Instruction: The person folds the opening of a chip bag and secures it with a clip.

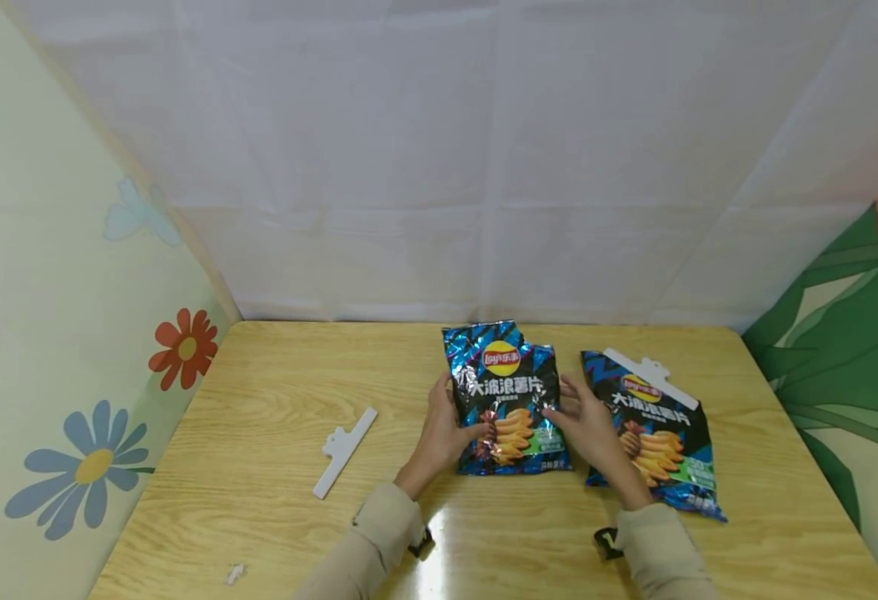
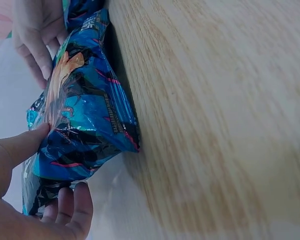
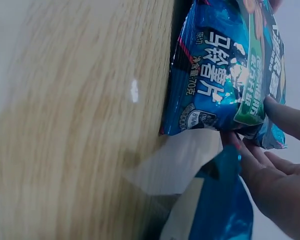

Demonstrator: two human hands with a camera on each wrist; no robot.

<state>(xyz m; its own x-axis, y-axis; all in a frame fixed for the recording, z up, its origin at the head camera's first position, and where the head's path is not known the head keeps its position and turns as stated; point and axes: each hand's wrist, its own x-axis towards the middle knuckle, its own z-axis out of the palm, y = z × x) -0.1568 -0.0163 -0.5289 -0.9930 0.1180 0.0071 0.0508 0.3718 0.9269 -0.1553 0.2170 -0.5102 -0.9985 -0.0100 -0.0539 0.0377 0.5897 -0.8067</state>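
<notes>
A blue and black bag of potato chips lies on the table between both hands, its top edge uneven with a notch at the upper right. My left hand holds its left side, thumb on the front and fingers round the edge, as the left wrist view also shows. On the opposite side my right hand holds the bag with the thumb on the front and fingers at the edge. A second, matching chip bag lies to the right, partly behind the right forearm, with a white sealing clip across its top.
Another white clip lies on the wooden table left of the hands. A small pale scrap is near the front left. White sheeting hangs behind the table, and painted panels stand at both sides.
</notes>
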